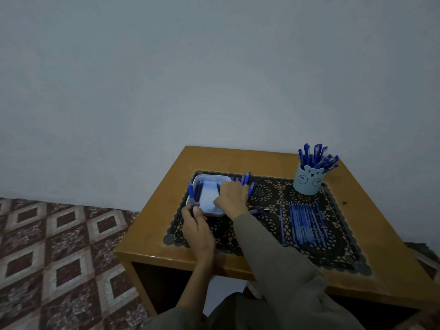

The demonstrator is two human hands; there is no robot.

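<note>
Care with the pick: hold the blue capped plastic pen (191, 190) steady in the left hand (197, 225), gripped low on the barrel and standing upright against the near left corner of the shallow white rectangular plastic tray (212, 176); bring the right hand (232, 198) in with fingertips only, take one piece at a time, lift straight up clear of the rim, and avoid dragging the tray across the black lace mat (269, 194). Right hand bent over the tray's right half, fingers curled downward, any grip on a piece impossible to tell from this angle. Tray on the far left part of the mat, on the brown wooden table (238, 160), holding dark blue pen parts (198, 190) along its left side over a pale, blue-tinted floor. More blue capped pens (246, 179) lying just beside the tray's right edge, behind the right hand. Well apart to the right: row of thin blue refills (304, 225) and pale blue bear-faced cup (308, 181) packed with pens.
</note>
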